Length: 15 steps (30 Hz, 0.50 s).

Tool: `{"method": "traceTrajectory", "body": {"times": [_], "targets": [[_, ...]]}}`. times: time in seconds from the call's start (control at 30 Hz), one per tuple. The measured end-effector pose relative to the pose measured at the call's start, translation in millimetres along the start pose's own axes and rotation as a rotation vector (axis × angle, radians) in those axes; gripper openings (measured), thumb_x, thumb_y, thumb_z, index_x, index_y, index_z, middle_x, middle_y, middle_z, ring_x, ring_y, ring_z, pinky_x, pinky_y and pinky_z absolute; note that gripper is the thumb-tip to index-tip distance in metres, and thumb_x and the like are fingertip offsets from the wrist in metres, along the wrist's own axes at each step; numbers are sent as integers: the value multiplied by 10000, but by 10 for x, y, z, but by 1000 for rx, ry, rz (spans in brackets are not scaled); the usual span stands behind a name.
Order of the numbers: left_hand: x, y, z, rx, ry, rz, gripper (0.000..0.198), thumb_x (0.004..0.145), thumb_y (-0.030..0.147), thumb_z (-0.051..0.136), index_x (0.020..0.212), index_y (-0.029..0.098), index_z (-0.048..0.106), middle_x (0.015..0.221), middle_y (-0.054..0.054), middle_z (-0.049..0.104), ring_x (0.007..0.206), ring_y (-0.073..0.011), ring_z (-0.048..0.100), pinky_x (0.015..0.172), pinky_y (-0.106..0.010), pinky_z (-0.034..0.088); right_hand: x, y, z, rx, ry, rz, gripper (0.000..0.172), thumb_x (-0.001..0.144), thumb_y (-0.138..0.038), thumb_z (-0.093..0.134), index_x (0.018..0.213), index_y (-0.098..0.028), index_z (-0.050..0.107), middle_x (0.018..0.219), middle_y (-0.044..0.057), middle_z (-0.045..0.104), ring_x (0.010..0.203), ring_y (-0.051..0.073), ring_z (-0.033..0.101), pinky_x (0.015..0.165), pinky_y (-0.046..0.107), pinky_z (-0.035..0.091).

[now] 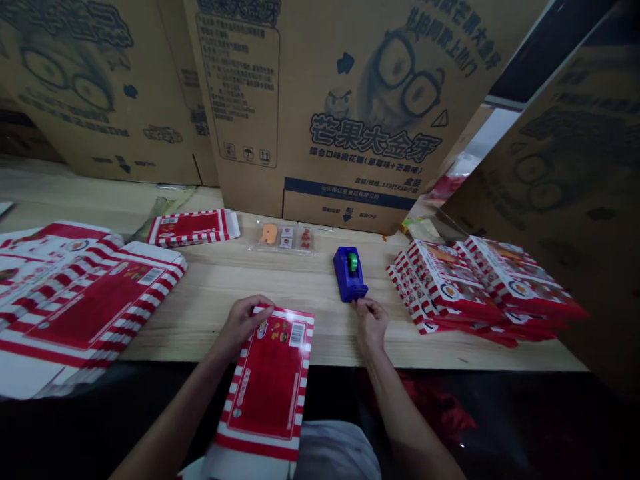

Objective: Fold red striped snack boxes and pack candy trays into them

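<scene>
My left hand (pixel 249 323) grips the top left corner of a red and white striped carton (pixel 267 380). The carton's printed side with a barcode faces up, and its lower end hangs past the table edge over my lap. My right hand (pixel 371 323) is at the front end of a blue tape dispenser (pixel 349 275), which holds a green roll. Its thumb and index finger are pinched together at the cutting edge; any tape between them is too small to make out.
Flat striped cartons (pixel 95 300) lie piled at left. A single carton (pixel 193 227) and a clear packet (pixel 285 237) lie farther back. Filled-out boxes (pixel 465 280) are stacked at right. Large brown cardboard boxes (pixel 320 100) wall off the table's back.
</scene>
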<state>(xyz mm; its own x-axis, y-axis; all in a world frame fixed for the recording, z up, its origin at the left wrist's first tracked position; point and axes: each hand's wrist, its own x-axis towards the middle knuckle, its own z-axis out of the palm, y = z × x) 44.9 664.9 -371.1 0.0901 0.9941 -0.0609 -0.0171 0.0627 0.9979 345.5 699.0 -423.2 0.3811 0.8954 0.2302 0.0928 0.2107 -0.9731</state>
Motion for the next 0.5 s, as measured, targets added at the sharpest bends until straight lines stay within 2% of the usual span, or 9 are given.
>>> {"method": "traceTrajectory", "body": {"times": [0.07,0.13,0.17,0.23,0.3,0.37,0.43,0.5], "targets": [[57,68,-64,16,-78,-34,270,710,401,712,730,138,654,655,0,627,578,-126,564,546,-218,444,-21,-50,-11,42,33,69,294,715,-456,656,667,-180,568,691,-7,556,668,136,538,725,330,501],[86,113,-110,62,-157,-41,278,709,402,708,729,129,658,646,-3,628,581,-129,561,547,-220,434,-81,-178,10,74,-19,147,298,684,-456,701,674,-176,598,662,-1,570,638,147,548,686,331,507],[92,125,-122,88,-197,-41,279,710,399,706,733,125,662,646,-5,629,583,-130,558,549,-220,430,-119,-270,44,77,-109,182,300,684,-457,712,675,-173,617,662,8,582,635,154,554,667,325,505],[98,126,-121,133,-272,-32,274,719,388,697,744,116,667,647,-8,631,586,-126,548,556,-219,419,-187,-487,168,49,-420,207,294,710,-451,714,668,-169,642,700,27,604,660,159,560,653,298,482],[97,108,-91,166,-342,-15,265,732,372,686,750,109,671,648,-11,632,594,-124,539,567,-219,409,-227,-698,357,-20,-805,165,289,757,-436,687,655,-170,642,740,29,606,684,148,547,645,265,442],[89,86,-53,186,-388,1,256,741,358,679,756,103,676,657,-18,638,614,-128,543,588,-224,408,-241,-844,564,-106,-1087,63,284,788,-406,663,636,-169,622,733,18,594,688,138,533,642,252,411],[73,77,-29,190,-408,12,244,741,346,681,760,103,680,681,-23,649,643,-133,554,620,-230,415,-251,-900,738,-206,-1203,-52,270,784,-352,671,607,-167,585,699,2,580,664,126,517,625,242,388],[48,88,-34,185,-404,26,230,742,338,680,761,109,678,702,-20,652,659,-131,555,637,-229,415,-279,-884,851,-348,-1192,-140,267,741,-300,712,577,-166,551,644,-16,562,607,111,487,579,235,352]]}}
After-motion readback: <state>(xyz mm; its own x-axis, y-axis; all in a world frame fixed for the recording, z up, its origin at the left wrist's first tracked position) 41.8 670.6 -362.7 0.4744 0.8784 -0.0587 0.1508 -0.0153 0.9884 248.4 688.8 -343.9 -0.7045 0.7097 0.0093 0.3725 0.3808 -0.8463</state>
